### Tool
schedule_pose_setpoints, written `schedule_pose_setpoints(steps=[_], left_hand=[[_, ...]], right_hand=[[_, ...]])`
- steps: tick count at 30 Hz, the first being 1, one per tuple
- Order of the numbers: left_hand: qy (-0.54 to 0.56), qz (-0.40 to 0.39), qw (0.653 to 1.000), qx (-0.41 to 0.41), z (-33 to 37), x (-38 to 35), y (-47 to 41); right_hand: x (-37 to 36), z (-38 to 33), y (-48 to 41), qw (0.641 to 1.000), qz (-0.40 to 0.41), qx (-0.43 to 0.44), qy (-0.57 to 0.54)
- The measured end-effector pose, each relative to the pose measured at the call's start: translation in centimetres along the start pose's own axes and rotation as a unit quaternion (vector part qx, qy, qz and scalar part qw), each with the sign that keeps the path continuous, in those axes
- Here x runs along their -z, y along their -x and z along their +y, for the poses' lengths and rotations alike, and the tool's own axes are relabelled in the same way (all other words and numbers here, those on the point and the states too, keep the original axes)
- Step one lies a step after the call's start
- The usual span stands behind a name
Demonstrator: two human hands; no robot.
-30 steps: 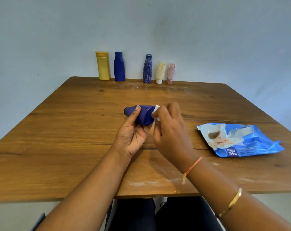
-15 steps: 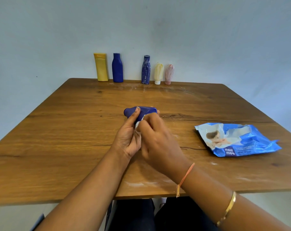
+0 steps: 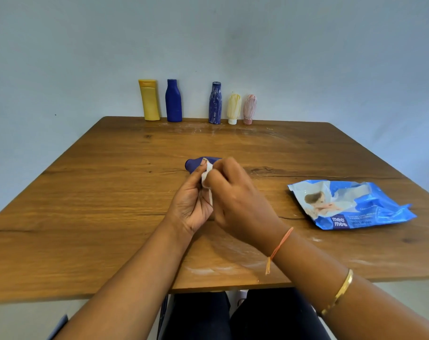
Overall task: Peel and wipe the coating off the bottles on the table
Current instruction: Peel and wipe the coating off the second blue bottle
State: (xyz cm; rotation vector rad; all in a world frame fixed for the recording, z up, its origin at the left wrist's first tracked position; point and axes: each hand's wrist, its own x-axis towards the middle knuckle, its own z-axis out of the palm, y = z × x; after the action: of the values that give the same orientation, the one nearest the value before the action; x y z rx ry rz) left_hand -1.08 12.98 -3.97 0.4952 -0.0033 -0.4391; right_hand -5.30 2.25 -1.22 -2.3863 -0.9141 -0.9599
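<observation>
Six bottles counted. Blue bottle (image 3: 196,164) at table (image 3: 85,204) centre gripped by left hand (image 3: 192,204), wiped with wet wipe (image 3: 206,176) pinched in right hand (image 3: 238,200). At 12 o'clock: two clean, three still coated.

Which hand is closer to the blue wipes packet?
Right. The right hand is beside the wipes packet, not touching; the left hand sits farther away, beyond the right one, holding the blue bottle.

Left hand (image 3: 192,204) grips blue bottle (image 3: 195,164); right hand (image 3: 238,202) presses wipe (image 3: 206,176).
</observation>
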Motion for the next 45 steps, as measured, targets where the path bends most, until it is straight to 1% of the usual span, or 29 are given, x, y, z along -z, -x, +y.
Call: schedule_pose_setpoints(steps=[3, 4, 6, 8, 10, 12, 14, 16, 18, 20, 23, 27, 30, 34, 37, 40, 45], left_hand=[[0.009, -0.010, 0.999, -0.031, -0.1, -0.2, 0.1], [0.009, -0.020, 0.999, -0.038, -0.1, -0.4, 0.2], [0.014, -0.021, 0.999, -0.036, -0.1, -0.3, 0.1], [0.015, -0.025, 1.000, -0.004, -0.1, -0.3, 0.0], [-0.014, -0.019, 0.999, 0.023, -0.1, -0.4, 0.2], [-0.032, -0.007, 0.999, 0.013, -0.3, -0.3, 0.1], [-0.003, -0.005, 1.000, -0.001, -0.3, -0.1, 0.0], [0.018, -0.010, 1.000, -0.023, -0.2, -0.1, 0.0], [0.015, -0.025, 0.999, -0.039, -0.2, -0.3, 0.1], [0.008, -0.034, 0.998, -0.043, -0.2, -0.5, 0.2], [0.011, -0.033, 0.999, -0.026, -0.1, -0.4, 0.1], [0.006, -0.022, 0.999, 0.025, -0.1, -0.2, 0.0], [-0.011, -0.018, 1.000, 0.019, -0.2, -0.3, 0.1], [-0.014, -0.003, 1.000, 0.017, -0.2, 0.2, -0.1], [0.016, 0.005, 1.000, 0.001, -0.3, 0.0, -0.3], [0.035, -0.023, 0.999, -0.015, -0.5, -0.3, 0.1], [0.004, -0.022, 1.000, -0.019, -0.4, -0.4, 0.2]], right_hand=[[1.0, 0.9, -0.7, 0.997, 0.037, -0.073, -0.010], [1.1, 1.1, -0.6, 0.995, 0.042, -0.086, -0.004], [1.0, 1.1, 0.0, 0.997, 0.035, -0.075, 0.010], [0.4, 0.3, 0.8, 0.999, 0.013, -0.033, 0.010], [-0.3, -0.3, 1.2, 1.000, -0.019, 0.009, 0.022], [-0.5, -0.4, 0.8, 0.999, -0.034, 0.023, 0.031], [-0.1, -0.2, -0.1, 1.000, -0.015, 0.007, 0.012], [0.5, 0.5, -1.0, 0.999, 0.021, -0.028, -0.004], [1.1, 1.5, -1.3, 0.996, 0.049, -0.072, -0.008], [1.2, 2.0, -0.8, 0.995, 0.054, -0.088, -0.003], [0.5, 1.3, 0.8, 0.997, 0.033, -0.066, 0.008], [-0.9, -0.4, 1.6, 0.999, -0.012, -0.026, -0.016], [-0.9, -0.9, 1.2, 1.000, -0.025, 0.002, -0.013], [-0.4, -0.6, 0.1, 0.999, 0.008, -0.017, -0.026], [-0.2, 0.0, -0.6, 0.999, 0.025, -0.037, -0.026], [0.0, 0.3, -0.8, 0.997, 0.045, -0.056, -0.032], [-0.2, 0.5, -0.5, 0.996, 0.062, -0.062, -0.014]])
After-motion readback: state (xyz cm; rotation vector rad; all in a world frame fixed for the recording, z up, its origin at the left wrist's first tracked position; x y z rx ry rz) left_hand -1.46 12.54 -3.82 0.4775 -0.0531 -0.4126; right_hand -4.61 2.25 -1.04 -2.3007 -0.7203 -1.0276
